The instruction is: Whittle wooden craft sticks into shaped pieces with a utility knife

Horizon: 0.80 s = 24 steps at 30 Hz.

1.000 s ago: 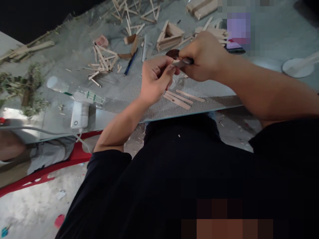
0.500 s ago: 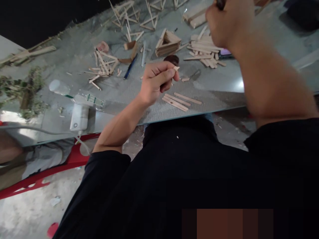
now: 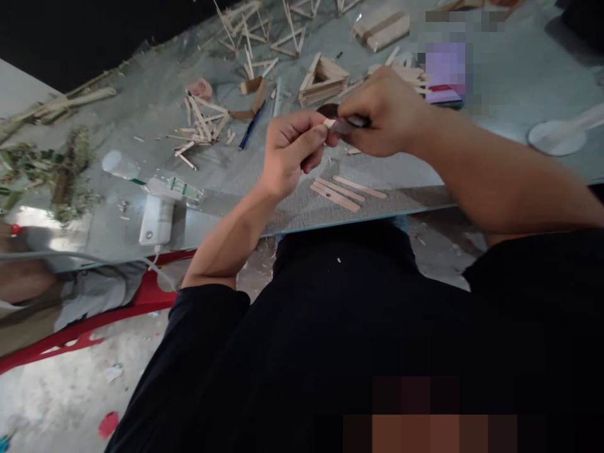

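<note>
Between the thumb and fingers of my left hand is a small piece of wooden craft stick, its pale tip poking out. My right hand grips a knife with a dark handle; its grey blade meets or nearly meets that tip. Behind the fingertips shows a dark brown round object, partly hidden. Several loose craft sticks lie just below my hands near the table edge. Beyond them stands a triangular stack of craft sticks.
A pile of craft sticks is partly behind my right hand. Left of my hands are a blue pen, a jumble of sticks, a white power bank with a cable and a clear bottle. A purple-screened device lies right.
My right hand has come down and left from the upper right, bringing the knife to the stick piece. My left hand keeps its pinch, almost unmoved.
</note>
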Motion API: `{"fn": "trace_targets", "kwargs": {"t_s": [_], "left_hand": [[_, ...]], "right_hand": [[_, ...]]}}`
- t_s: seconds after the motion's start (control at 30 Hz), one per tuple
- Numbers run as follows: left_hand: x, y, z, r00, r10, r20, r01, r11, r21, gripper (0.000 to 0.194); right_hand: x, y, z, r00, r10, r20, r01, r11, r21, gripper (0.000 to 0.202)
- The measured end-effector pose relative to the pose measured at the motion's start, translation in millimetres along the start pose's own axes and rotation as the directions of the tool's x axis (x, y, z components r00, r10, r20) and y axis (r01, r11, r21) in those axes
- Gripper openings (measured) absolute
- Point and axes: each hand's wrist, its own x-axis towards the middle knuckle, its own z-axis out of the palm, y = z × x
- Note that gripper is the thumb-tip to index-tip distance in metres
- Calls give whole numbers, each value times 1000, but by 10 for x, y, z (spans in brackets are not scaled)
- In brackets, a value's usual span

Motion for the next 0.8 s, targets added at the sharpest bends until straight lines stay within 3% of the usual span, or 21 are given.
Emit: {"fn": "trace_targets", "kwargs": {"t_s": [0.2, 0.4, 0.8], "left_hand": [[91, -271, -38, 984, 140, 113, -142, 990, 9, 63], [119, -360, -59, 971, 206, 122, -202, 978, -45, 58], [23, -145, -30, 986, 91, 137, -100, 994, 54, 54]], "right_hand": [[-9, -72, -53, 998, 44, 53, -31, 973, -229, 36], [-21, -155, -89, 998, -2, 55, 16, 967, -255, 34], [-36, -110, -3, 998, 24, 55, -6, 953, -301, 35]]}}
